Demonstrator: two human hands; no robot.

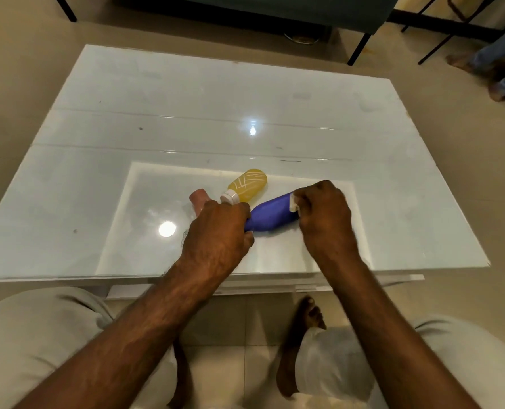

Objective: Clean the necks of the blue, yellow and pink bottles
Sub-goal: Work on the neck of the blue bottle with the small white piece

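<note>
- While it lies on its side on the glossy white glass-topped desk [103,160], the matte blue plastic bottle [270,215] is held at both ends by the person's two bare hands.
- The left hand [215,234] has its fingers [241,209] curled closed around the bottle's lower-left end, hiding that end completely.
- The right hand [323,215] is closed in a fist over the bottle's upper-right end, and its fingers pinch a small crumpled white cloth or tissue [293,202] against the blue surface.
- Whether the neck sits under the left or the right hand cannot be told, since both ends are covered.
- Just beyond the blue bottle, a translucent yellow plastic bottle [249,184] with pale line markings lies on its side, its white cap [229,198] pointing towards the left hand.
- To the left of that cap, a pink bottle [198,200] shows only partly, the rest hidden behind the left hand.
- All three bottles sit close together in the near middle of the desk.
- A lamp's reflection [167,229] glares on the glass left of the left hand.
</note>
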